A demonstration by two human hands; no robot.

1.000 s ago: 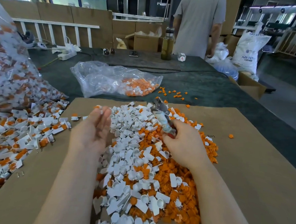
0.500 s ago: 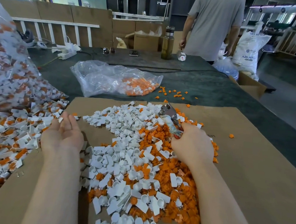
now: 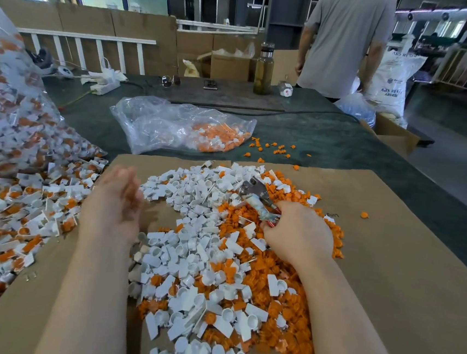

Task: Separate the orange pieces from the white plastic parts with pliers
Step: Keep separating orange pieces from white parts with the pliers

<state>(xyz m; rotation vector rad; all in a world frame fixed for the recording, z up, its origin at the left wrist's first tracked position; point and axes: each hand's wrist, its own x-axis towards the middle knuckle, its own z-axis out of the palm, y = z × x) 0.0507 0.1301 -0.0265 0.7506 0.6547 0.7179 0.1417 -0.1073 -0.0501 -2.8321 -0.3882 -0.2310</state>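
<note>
Your right hand (image 3: 298,233) grips the metal pliers with taped handles (image 3: 256,197) at frame centre, nose up-left over the mixed heap of orange pieces (image 3: 277,275) and white plastic parts (image 3: 196,190) on brown cardboard (image 3: 388,277); your left hand (image 3: 113,202), fingers loosely spread, holds nothing, blurred

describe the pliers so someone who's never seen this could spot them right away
Start at the brown cardboard sheet covering the near table, heaped with white and orange plastic bits. At the heap's far right, the right hand grips the pliers: the only metal thing there, grey head pointing away.
</note>
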